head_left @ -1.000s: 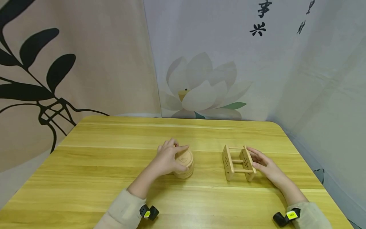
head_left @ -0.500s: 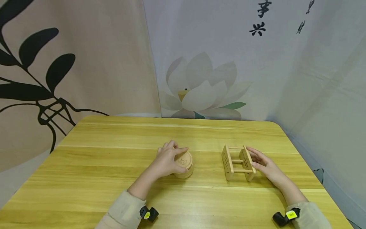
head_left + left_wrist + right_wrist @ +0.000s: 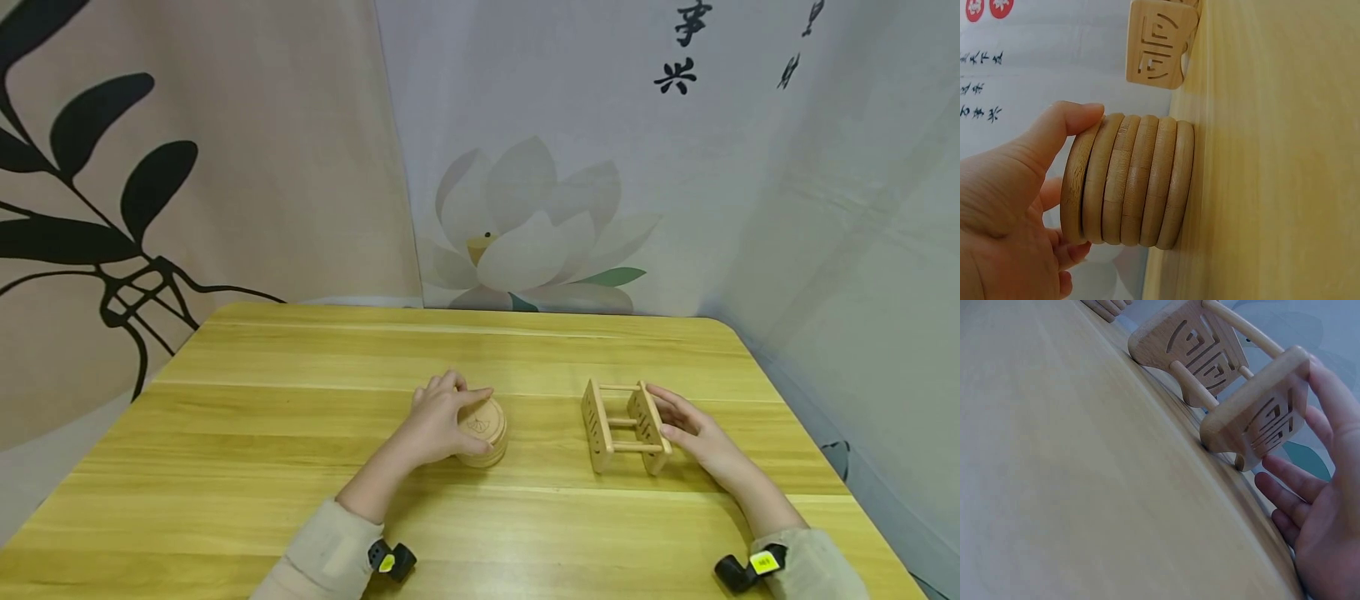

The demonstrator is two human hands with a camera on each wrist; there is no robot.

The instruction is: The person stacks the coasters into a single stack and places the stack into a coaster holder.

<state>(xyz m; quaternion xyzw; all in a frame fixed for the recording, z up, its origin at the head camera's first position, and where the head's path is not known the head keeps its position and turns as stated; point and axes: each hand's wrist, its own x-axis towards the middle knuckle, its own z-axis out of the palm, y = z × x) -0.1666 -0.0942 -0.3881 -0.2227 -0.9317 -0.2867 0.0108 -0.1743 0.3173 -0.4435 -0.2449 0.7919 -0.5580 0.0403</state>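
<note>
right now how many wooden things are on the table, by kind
round light wooden coasters, stacked: 5
light wooden slatted coaster rack with carved end panels: 1
total: 6

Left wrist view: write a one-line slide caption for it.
A left hand grips a stack of round wooden coasters standing on a wooden table, with a carved wooden rack beyond.

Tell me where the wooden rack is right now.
In the head view the wooden rack stands on the table right of centre, empty, with the right hand against its right end panel. The stack of coasters under the left hand sits to its left.
</note>
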